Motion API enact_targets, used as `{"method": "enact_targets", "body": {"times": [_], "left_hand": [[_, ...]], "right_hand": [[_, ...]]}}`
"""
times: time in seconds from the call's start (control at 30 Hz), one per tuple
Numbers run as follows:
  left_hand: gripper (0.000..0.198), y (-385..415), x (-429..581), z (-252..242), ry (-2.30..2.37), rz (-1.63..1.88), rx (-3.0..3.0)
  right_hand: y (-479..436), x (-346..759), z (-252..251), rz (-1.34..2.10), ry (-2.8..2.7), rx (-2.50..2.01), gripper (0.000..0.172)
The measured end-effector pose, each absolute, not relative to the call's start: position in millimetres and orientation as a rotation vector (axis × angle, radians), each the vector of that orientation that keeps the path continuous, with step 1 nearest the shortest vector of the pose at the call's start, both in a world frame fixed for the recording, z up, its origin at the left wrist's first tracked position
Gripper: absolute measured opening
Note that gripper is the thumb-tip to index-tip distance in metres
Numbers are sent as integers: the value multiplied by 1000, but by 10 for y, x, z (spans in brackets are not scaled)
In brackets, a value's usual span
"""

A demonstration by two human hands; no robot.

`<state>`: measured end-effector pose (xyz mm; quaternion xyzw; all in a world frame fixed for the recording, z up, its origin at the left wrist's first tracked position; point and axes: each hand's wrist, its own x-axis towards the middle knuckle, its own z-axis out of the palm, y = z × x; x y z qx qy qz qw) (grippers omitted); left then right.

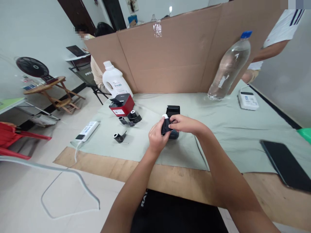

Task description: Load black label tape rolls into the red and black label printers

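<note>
Both hands meet over the middle of the cloth-covered table. My left hand (157, 136) is closed around a small roll of black labels (165, 125) with a white core end showing at its top. The fingers of my right hand (184, 124) pinch the same roll from its right side. Right behind and below my hands sits a small black device, apparently a label printer (173, 108), with its lid raised; my hands hide most of it. To the left lie several more black rolls (119, 137), their loose ends partly unwound.
A red and black box (123, 105) stands beside a white jug (116, 79). Power strips (87, 131) lie left and back right. A large water bottle (230, 66) leans near the cardboard screen (170, 61). A phone-like black slab (286, 165) lies at right. People are behind the screen.
</note>
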<state>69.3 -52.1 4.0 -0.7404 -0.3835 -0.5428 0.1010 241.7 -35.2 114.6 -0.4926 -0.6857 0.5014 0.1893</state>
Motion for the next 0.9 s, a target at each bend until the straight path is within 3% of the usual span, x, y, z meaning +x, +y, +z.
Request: {"method": "enact_targets", "body": {"times": [0.17, 0.33, 0.5, 0.6, 0.77, 0.9], "left_hand": [[53, -518, 693, 94, -1138, -1581, -2123], [68, -559, 683, 178, -1151, -1703, -2193], [36, -535, 675, 211, -1429, -2168, -2260], [22, -493, 671, 225, -1395, -2200, -2425], [24, -464, 681, 190, -1425, -2104, -2527], [26, -468, 713, 148, -1633, -2229, -2464]], "right_hand": [[-331, 2444, 1091, 1426, -1868, -1316, 12], [-288, 2521, 1093, 1351, -1793, -1293, 17], [-241, 2618, 1104, 1292, -1961, -1303, 25], [-217, 2634, 1081, 1282, -1994, -1280, 24], [-172, 2686, 1038, 1277, -1842, -1319, 26], [-151, 2769, 1025, 1222, -1854, -1361, 26]]}}
